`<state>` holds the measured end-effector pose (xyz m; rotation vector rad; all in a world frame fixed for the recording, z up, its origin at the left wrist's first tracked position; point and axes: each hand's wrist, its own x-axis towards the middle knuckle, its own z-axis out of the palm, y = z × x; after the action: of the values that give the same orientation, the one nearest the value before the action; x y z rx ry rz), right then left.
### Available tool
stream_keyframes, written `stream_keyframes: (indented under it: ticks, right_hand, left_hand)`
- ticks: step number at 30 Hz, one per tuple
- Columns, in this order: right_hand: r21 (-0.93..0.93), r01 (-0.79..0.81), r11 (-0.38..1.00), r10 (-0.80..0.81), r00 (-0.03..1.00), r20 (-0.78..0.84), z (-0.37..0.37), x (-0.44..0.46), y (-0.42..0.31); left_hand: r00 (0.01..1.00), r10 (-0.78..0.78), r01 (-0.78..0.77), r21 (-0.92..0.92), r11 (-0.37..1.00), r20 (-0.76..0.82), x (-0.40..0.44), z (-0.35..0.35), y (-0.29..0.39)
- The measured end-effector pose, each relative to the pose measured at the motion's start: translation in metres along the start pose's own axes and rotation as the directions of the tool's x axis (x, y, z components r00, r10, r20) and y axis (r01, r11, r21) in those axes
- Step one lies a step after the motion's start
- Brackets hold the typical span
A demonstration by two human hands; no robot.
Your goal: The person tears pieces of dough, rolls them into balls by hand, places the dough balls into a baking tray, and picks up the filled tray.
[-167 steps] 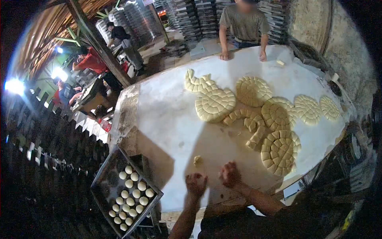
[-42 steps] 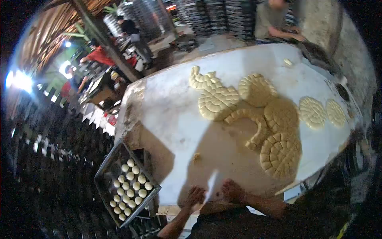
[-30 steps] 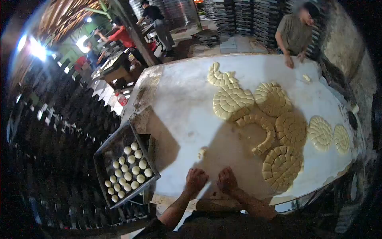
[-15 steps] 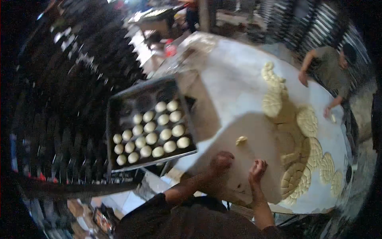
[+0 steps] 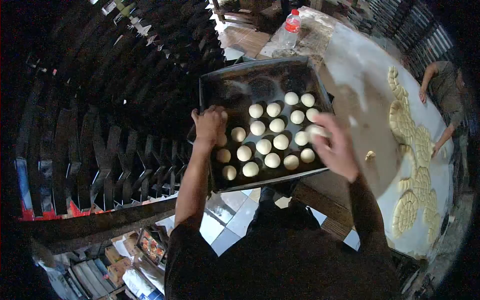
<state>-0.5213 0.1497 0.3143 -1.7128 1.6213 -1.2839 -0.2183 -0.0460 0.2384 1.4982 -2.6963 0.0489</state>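
Note:
A dark metal tray (image 5: 250,80) holds several round dough balls (image 5: 263,146) in rough rows. At its left wall, my left hand (image 5: 210,125) has its fingers curled around a dough ball (image 5: 224,116), mostly hidden beneath them. Over the tray's right side hovers my right hand (image 5: 339,150), blurred by motion, thumb and fingers apart. A pale dough ball (image 5: 316,132) shows by its fingertips; whether they touch is unclear.
The table (image 5: 350,47) to the right bears a small dough piece (image 5: 370,156) and scored, flattened dough (image 5: 420,180). Across it stands another person (image 5: 445,95). A plastic bottle (image 5: 292,30) is behind the tray. Dark racks (image 5: 115,155) fill the left; boxes (image 5: 120,265) lie below.
My view has turned left, bringing the tray to the centre. Both hands have moved from the table to the tray, one at each side.

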Motion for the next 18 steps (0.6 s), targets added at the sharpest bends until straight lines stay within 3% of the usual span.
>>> stream_keyframes:
  ticks: [1,2,3,5,8,11,13,14,16,17,18]
  right_hand:
    - [-0.091,0.232,0.969,-0.225,0.971,0.081,0.028,0.035,-0.023]
    - [-0.030,0.392,0.920,-0.388,0.918,0.080,0.068,0.064,-0.009]
    - [0.009,0.418,0.908,-0.414,0.895,0.167,0.104,0.087,0.006]
    - [-0.139,0.375,0.917,-0.294,0.867,0.403,0.161,0.115,0.037]
    - [-0.359,0.478,0.802,-0.315,0.849,0.425,0.151,0.095,0.046]
    - [-0.199,0.376,0.905,-0.382,0.924,0.011,0.061,0.047,0.035]
    - [-0.304,0.228,0.925,-0.336,0.865,-0.373,-0.004,-0.008,0.068]
    - [-0.347,0.048,0.937,-0.221,0.849,-0.479,-0.037,-0.042,0.087]
    - [-0.349,-0.240,0.906,-0.038,0.775,-0.631,-0.097,-0.119,0.138]
    - [-0.324,-0.337,0.884,0.041,0.746,-0.665,-0.121,-0.163,0.173]
    - [-0.280,-0.421,0.863,0.121,0.710,-0.694,-0.139,-0.210,0.205]
  left_hand:
    - [0.996,-0.055,0.055,-0.002,0.998,0.073,0.007,0.009,-0.011]
    - [0.998,-0.023,0.025,-0.037,0.999,0.062,0.009,0.007,-0.016]
    - [0.998,0.014,-0.010,-0.073,0.997,0.056,0.007,0.006,-0.018]
    - [0.999,0.031,-0.033,-0.114,0.993,-0.013,0.000,0.006,-0.019]
    - [0.986,-0.014,-0.016,-0.174,0.985,-0.168,-0.015,-0.025,0.003]
    - [0.918,-0.037,-0.101,-0.323,0.941,-0.394,-0.054,-0.083,0.084]
    - [0.864,-0.091,-0.207,-0.515,0.831,-0.495,-0.087,-0.081,0.159]
    - [0.839,0.208,-0.529,-0.668,0.523,-0.502,-0.095,-0.056,0.174]
    - [0.749,0.346,-0.643,-0.747,0.172,-0.565,-0.093,0.003,0.270]
    - [0.798,0.212,-0.603,-0.753,0.264,-0.565,-0.107,0.013,0.350]
    - [0.795,0.494,-0.502,-0.838,0.212,-0.351,-0.096,0.005,0.404]
